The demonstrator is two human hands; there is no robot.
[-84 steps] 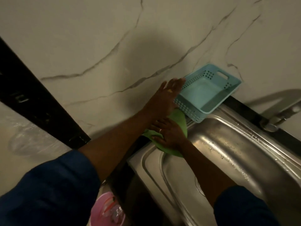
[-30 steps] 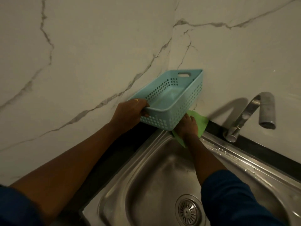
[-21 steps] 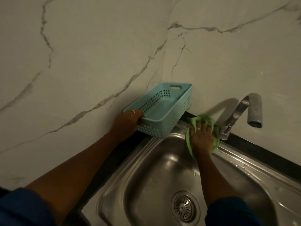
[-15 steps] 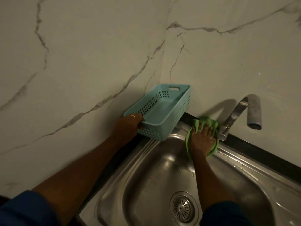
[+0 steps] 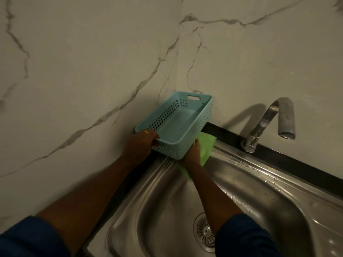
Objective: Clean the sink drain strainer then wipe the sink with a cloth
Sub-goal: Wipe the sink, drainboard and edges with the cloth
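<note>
- Since half a second ago, the right hand (image 5: 192,154) has drawn the green cloth (image 5: 207,147) away from the foot of the tap (image 5: 269,123), back into the sink (image 5: 278,197) corner beneath the basket (image 5: 178,123).
- Left hand (image 5: 140,143): fingers curled over the basket's near rim, holding that end tipped up off the ledge.
- Right hand: pressed flat on the cloth as far as shows. Its fingertips are hidden behind the basket.
- Cloth: on the back ledge, partly under the basket.
- Strainer (image 5: 204,232): seated in the drain at the bottom of the bowl.
- Recommended: keep the basket raised until the cloth has passed fully beneath. Press evenly and stroke toward the bowl, so water runs in.
- Droplets show along the right-hand rim; I judge that stretch is still to be wiped.
</note>
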